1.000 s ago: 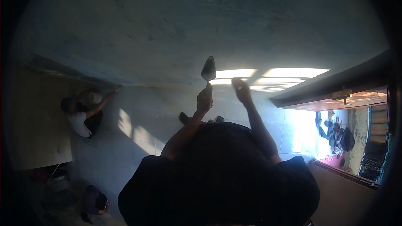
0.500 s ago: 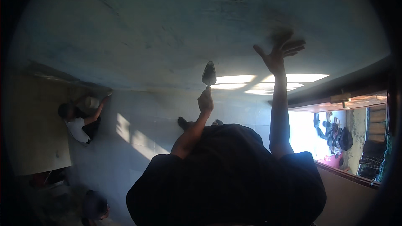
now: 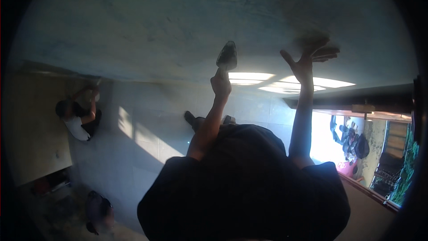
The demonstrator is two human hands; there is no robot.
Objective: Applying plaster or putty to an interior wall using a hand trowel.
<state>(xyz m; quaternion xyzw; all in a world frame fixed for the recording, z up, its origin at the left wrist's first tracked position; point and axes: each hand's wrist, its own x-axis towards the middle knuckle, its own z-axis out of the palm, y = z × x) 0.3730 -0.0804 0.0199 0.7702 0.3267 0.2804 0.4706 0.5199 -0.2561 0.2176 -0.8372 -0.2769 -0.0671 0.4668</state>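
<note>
The fingers of the left hand were closed round a trowel, its blade raised to the grey plastered surface; the right hand pressed there, fingers spread. Most plaster looked smooth, a darker patch remaining by that hand.

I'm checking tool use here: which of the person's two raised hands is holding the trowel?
The left hand grips the trowel, its dark blade up at the grey surface. The right hand is empty, fingers spread against it.
</note>
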